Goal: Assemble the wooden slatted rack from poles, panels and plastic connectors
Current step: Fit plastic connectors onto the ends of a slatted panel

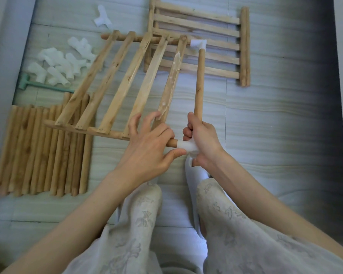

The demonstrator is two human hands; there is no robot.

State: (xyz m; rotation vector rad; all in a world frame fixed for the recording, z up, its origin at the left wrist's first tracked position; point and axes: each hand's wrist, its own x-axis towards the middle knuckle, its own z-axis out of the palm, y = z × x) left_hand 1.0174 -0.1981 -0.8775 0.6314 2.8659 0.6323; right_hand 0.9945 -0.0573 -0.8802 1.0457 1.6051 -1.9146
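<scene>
Two hands are working low in the head view. The left hand (147, 147) is gripping the slatted wooden panel (115, 84) by its rail end, which is sitting in a white plastic corner connector (186, 146). The right hand (201, 139) is curling around a round wooden pole (199, 80) above that connector, over the pale floor (275, 125).

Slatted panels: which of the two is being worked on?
The nearer slatted panel, tilted over the pole pile; the left hand holds its rail end at a white connector. The far panel lies untouched.
</scene>
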